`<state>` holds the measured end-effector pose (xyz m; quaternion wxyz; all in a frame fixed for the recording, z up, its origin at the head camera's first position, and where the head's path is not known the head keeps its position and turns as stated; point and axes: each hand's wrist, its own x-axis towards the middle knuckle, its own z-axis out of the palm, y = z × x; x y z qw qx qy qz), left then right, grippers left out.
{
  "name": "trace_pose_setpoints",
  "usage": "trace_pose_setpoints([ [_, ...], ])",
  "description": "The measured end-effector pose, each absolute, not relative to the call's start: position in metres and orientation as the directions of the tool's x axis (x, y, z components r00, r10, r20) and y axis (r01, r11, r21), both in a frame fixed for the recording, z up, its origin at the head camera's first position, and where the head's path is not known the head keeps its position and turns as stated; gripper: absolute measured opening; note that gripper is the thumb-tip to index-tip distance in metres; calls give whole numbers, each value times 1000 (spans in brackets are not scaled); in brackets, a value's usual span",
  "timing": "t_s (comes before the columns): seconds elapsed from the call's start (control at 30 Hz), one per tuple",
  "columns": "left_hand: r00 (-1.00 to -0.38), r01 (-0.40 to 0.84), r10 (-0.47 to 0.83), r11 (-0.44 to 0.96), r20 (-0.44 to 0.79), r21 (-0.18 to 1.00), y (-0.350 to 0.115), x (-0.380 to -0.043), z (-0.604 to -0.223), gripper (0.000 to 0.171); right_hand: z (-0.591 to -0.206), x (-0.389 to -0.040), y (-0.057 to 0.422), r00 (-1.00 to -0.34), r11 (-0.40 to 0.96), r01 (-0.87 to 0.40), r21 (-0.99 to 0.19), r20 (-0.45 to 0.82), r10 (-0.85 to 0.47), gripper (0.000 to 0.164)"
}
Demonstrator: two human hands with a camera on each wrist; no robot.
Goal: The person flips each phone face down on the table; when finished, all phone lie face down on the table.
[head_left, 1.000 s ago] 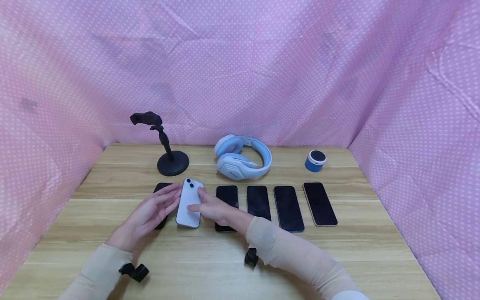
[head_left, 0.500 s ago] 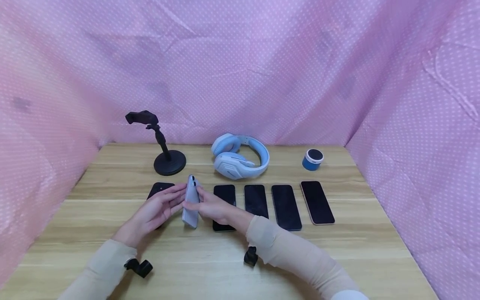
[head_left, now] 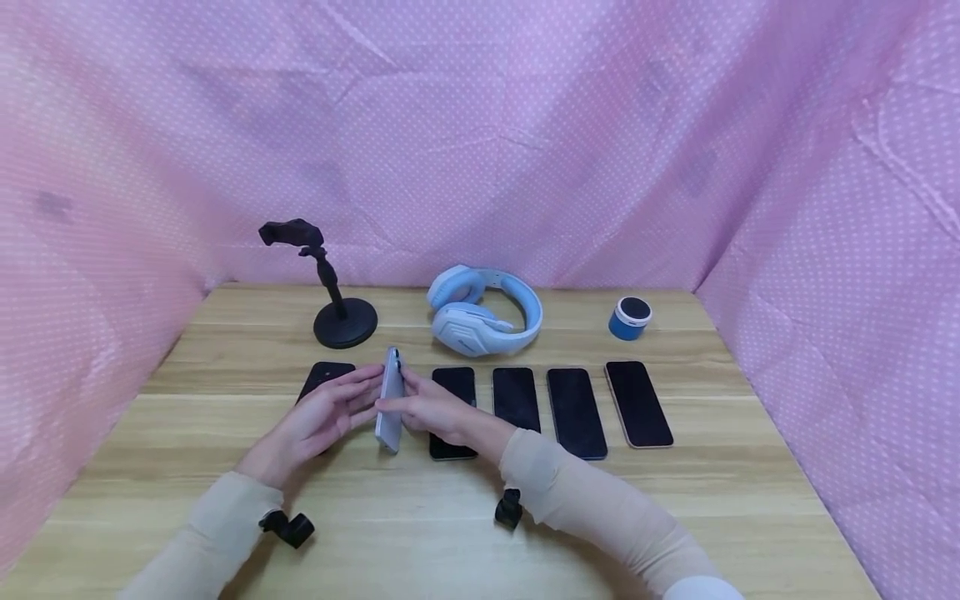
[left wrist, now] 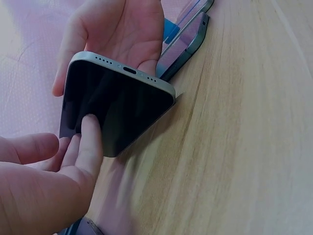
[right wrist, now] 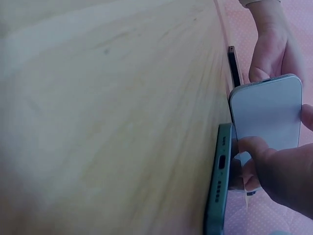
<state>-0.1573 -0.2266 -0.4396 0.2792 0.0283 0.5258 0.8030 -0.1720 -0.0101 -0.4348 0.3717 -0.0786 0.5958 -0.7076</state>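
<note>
A pale smartphone point(head_left: 391, 404) stands tilted almost on its long edge between the two hands, its camera end away from me. My right hand point(head_left: 435, 408) grips it, the thumb lying across the light back point(right wrist: 266, 110). My left hand point(head_left: 326, 417) has its fingers extended, and fingertips touch the black screen point(left wrist: 117, 105) in the left wrist view. Under the left hand lies a dark phone point(head_left: 322, 377), partly covered. Just right of the held phone is a black-screened phone point(head_left: 452, 387), partly hidden by my right hand and wrist.
Further right in the row lie a phone point(head_left: 515, 400), another phone point(head_left: 576, 412) and a light-edged phone point(head_left: 639, 404). Behind them are a black stand point(head_left: 345, 323), blue-white headphones point(head_left: 487, 329) and a small blue speaker point(head_left: 630, 318). A pink dotted curtain point(head_left: 480, 150) surrounds the wooden table point(head_left: 420, 525).
The pale phone has turned from its back facing up to standing nearly on edge, shifting slightly right. My left hand has followed it rightward, while the right hand keeps its grip.
</note>
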Motion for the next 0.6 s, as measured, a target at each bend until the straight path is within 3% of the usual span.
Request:
trace_pose_setpoints([
  [0.6,-812,-468,502,-257,-297,846,-223,-152,-442,51,-429,-169,1,-686,-97,480,-872,-305,-660,85],
])
